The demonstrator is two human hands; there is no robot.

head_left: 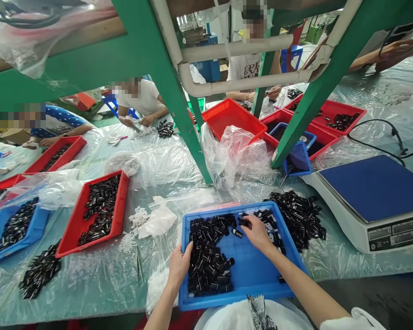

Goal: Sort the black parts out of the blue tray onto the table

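Two bare hands of ours are at a blue tray directly before us: our left hand clasps its left rim, thumb over the edge, while our right hand pinches a small black piece over the far half. Many more such pieces crowd the tray's left side; others lie with white bits at its far right corner. Just beyond that corner we see a loose black heap, and to its right a digital scale. On our left, white pieces lie near a red tray of black parts, with a second blue tray, likewise filled, farther left. Ahead, a slanted green post and white pipe block part of our view, and crumpled clear plastic leans against another red tray. Across the table, co-workers' hands handle small items.
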